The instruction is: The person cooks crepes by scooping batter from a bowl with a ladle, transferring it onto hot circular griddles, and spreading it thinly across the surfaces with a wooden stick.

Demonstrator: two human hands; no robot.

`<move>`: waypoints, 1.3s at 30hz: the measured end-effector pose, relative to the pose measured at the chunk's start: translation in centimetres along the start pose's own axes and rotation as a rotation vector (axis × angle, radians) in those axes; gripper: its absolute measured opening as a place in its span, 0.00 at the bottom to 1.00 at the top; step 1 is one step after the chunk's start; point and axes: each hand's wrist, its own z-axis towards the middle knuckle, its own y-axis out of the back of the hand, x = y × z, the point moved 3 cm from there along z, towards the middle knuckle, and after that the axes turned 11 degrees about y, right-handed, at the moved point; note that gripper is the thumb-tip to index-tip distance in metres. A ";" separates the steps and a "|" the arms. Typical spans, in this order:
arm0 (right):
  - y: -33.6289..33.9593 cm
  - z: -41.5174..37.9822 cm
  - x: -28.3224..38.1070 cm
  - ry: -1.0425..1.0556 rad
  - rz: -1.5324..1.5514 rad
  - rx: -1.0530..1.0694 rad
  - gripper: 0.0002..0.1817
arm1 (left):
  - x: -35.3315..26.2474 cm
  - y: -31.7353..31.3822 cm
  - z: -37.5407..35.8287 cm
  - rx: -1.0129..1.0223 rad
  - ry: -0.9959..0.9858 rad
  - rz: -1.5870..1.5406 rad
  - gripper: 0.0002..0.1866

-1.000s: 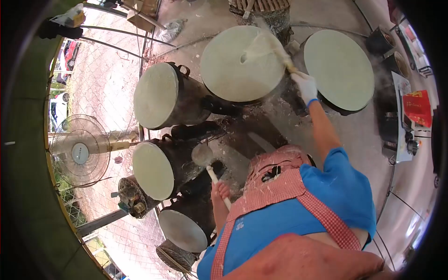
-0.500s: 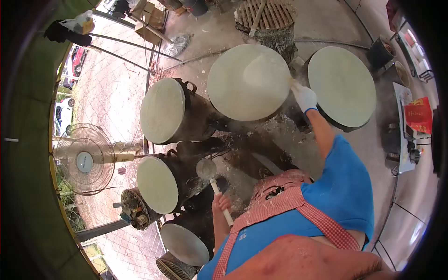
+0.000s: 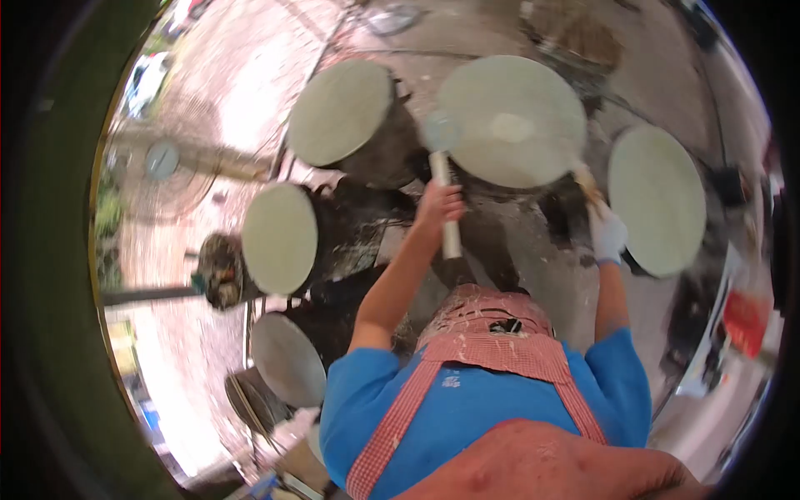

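Observation:
My left hand (image 3: 439, 207) is wrapped round the thick pale handle of a ladle (image 3: 451, 237). The round ladle head overlaps the left rim of the middle griddle (image 3: 546, 100), whose flat top has a pale coating and a whiter patch near its centre. On my right hand (image 3: 609, 233) is a white glove. Its fingers close on a tan tool (image 3: 588, 182), blurred by motion, with its tip by that griddle's lower right edge. A pale-coated round griddle (image 3: 657, 200) stands just right of the gloved hand.
More pale-topped griddles stand at upper left (image 3: 340, 112) and left (image 3: 279, 240). A greyer round plate (image 3: 287, 358) lies below them. Further left are a standing fan (image 3: 162, 159) and a cut stump (image 3: 221, 271). A red bag (image 3: 744, 321) is at far right.
My left hand has raised the ladle from beside my body up to the middle griddle. My right hand has drawn back from that griddle toward its lower right. The view has shifted.

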 end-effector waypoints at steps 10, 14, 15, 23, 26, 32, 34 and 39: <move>-2.2 -5.5 10.3 0.006 0.129 -0.063 0.15 | 4.1 -0.8 4.5 0.025 0.066 -0.015 0.12; -1.7 -6.6 12.8 0.319 0.029 -0.108 0.16 | 3.8 3.4 -5.9 0.038 0.017 -0.013 0.11; -2.5 -6.2 13.4 0.304 -0.124 -0.022 0.20 | 4.1 4.2 -6.7 0.131 0.087 -0.129 0.10; -8.8 -0.9 20.8 -0.096 1.135 0.334 0.20 | 0.1 8.9 -11.9 0.310 0.260 -0.879 0.17; -8.4 0.6 24.4 -0.273 1.223 0.634 0.20 | -2.1 10.5 -12.8 0.350 0.207 -1.019 0.16; -10.6 6.9 27.8 -0.209 1.364 0.760 0.23 | -11.9 13.3 -12.0 0.134 -0.190 -0.876 0.14; -11.6 9.9 29.0 -0.177 1.334 0.782 0.22 | -16.8 13.5 -9.9 0.039 -0.454 -0.681 0.11; -14.9 16.7 33.3 -0.076 1.241 0.806 0.19 | -27.8 14.8 -2.0 -0.126 -0.492 -0.606 0.09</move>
